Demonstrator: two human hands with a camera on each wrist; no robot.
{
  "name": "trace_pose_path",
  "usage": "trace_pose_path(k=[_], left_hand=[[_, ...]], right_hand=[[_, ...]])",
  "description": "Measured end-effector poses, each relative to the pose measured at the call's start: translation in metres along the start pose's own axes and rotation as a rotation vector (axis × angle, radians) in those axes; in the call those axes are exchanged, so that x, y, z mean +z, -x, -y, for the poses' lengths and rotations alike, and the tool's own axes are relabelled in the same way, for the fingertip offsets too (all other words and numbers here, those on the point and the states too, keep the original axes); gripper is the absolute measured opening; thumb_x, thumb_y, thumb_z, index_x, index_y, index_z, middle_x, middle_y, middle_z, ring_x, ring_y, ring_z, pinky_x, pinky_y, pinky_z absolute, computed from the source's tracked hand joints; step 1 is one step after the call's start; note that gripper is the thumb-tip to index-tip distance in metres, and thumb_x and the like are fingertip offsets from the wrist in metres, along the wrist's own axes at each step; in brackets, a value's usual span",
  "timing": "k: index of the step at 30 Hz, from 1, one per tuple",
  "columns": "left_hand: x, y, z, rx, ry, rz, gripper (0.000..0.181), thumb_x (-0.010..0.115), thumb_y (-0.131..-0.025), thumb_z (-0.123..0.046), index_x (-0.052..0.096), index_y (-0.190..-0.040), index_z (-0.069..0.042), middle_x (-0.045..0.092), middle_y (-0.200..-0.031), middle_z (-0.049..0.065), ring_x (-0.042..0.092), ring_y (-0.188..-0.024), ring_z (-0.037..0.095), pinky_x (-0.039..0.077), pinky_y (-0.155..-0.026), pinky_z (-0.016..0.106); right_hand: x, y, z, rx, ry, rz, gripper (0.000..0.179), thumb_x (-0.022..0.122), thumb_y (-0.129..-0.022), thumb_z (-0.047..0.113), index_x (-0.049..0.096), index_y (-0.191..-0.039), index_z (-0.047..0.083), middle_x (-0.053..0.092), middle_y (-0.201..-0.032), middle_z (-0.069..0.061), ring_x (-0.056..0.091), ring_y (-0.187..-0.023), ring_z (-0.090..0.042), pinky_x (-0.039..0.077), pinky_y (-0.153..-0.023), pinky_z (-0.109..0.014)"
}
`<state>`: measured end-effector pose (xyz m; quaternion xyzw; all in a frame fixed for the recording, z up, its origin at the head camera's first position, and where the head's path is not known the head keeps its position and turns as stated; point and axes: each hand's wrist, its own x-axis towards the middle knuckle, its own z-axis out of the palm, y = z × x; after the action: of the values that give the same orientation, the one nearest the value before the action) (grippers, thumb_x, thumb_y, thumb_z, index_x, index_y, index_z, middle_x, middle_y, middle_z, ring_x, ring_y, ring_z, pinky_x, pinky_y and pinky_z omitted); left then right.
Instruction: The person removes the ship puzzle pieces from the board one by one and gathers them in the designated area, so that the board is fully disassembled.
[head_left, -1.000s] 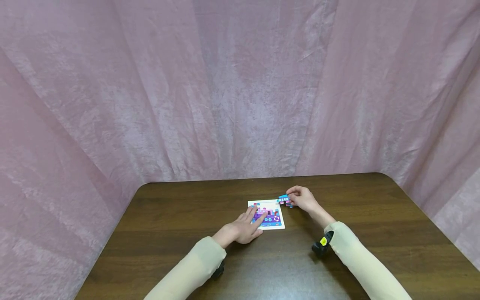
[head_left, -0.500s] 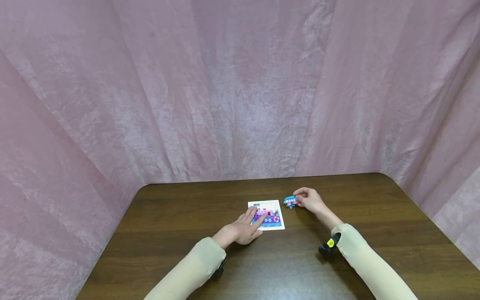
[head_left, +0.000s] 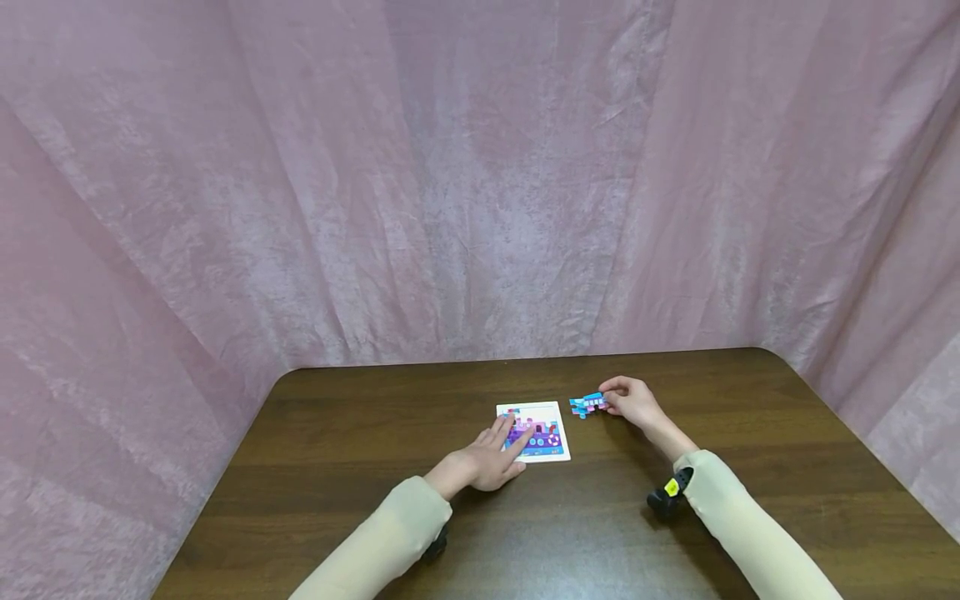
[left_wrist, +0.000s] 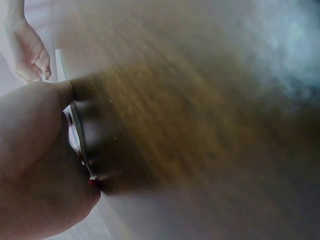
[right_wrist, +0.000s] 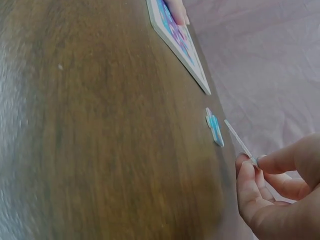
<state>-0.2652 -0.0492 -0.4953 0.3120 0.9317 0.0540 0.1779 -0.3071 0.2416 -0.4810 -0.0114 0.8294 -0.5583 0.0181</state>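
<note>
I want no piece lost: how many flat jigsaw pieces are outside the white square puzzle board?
2: one blue-and-pink piece pinched by the right hand; one mostly blue piece on the brown wooden table, between board and hand. Others could be hidden.

your brown wood-grain bench (head_left: 337, 450) carries a white-edged puzzle board (head_left: 542, 411) beneath your left hand (head_left: 491, 464) and, near your right hand (head_left: 633, 405), a loose blue piece (right_wrist: 215, 130).

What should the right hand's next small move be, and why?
Probably to carry the pinched piece left, over the puzzle board: the right hand holds that piece raised beside the board, whose upper part shows bare white, and the left hand rests on it, seemingly steadying it.
</note>
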Motion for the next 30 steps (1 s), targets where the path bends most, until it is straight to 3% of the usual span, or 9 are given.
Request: trace_pose_path(k=[12, 17, 30], left_hand=[[-0.015, 0.015, -0.011, -0.005, -0.007, 0.013, 0.061, 0.034, -0.104, -0.039, 0.007, -0.157, -0.027, -0.003, -0.163, 0.015, 0.0, -0.152, 0.03, 0.017, -0.122, 0.046], [-0.016, 0.015, -0.012, -0.005, -0.038, 0.008, 0.06, 0.032, -0.105, -0.041, 0.007, -0.157, -0.027, -0.002, -0.163, 0.015, 0.001, -0.152, 0.03, 0.017, -0.122, 0.044], [-0.015, 0.016, -0.013, -0.001, -0.053, -0.008, 0.059, 0.033, -0.105, -0.04, 0.009, -0.157, -0.026, 0.0, -0.163, 0.015, 0.003, -0.152, 0.03, 0.017, -0.122, 0.044]], right_hand=[[-0.008, 0.002, -0.003, 0.004, 0.036, -0.023, 0.024, 0.05, -0.093, -0.004, 0.055, -0.112, -0.018, 0.065, -0.085, -0.013, 0.057, -0.068, -0.004, 0.051, -0.061, -0.015], [-0.011, 0.002, -0.005, 0.003, 0.051, -0.027, 0.023, 0.05, -0.093, -0.004, 0.055, -0.111, -0.018, 0.064, -0.081, -0.009, 0.057, -0.067, -0.003, 0.051, -0.06, -0.015], [-0.016, 0.003, -0.006, 0.017, 0.065, -0.046, 0.024, 0.053, -0.092, -0.003, 0.056, -0.111, -0.017, 0.066, -0.084, -0.015, 0.058, -0.068, -0.005, 0.052, -0.062, -0.018]])
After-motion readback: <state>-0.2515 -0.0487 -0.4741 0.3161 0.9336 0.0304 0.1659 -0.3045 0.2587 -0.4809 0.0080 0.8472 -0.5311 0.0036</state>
